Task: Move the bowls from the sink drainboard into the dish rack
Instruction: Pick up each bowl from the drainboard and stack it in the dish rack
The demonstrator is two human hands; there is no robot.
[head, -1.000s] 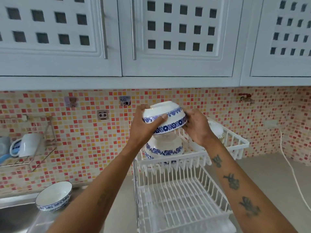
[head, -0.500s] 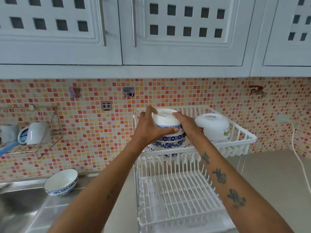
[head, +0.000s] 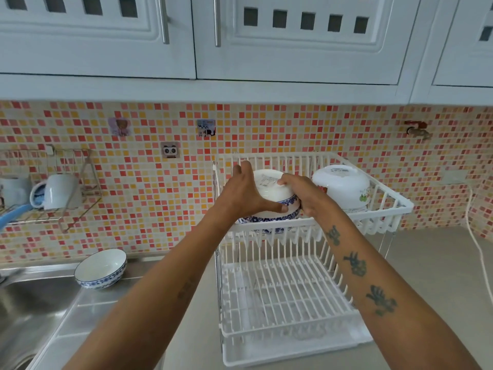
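A blue-and-white bowl (head: 272,194) sits upside down in the upper tier of the white dish rack (head: 394,206), stacked on another blue-patterned bowl (head: 269,228) whose rim shows below it. My left hand (head: 244,193) grips its left side and my right hand (head: 301,193) its right side. One more blue-and-white bowl (head: 100,268) stands upright on the steel drainboard (head: 88,313) at the left.
A white bowl with a small print (head: 342,186) lies inverted at the right of the upper tier. The rack's lower tier (head: 282,297) holds nothing. A sink basin (head: 24,313) is at far left, a wall wire shelf with mugs (head: 57,193) above it. A white cord (head: 477,252) hangs at right.
Both hands brought the inverted bowl down from above the rack onto the bowl in the upper tier. The camera view tilted downward.
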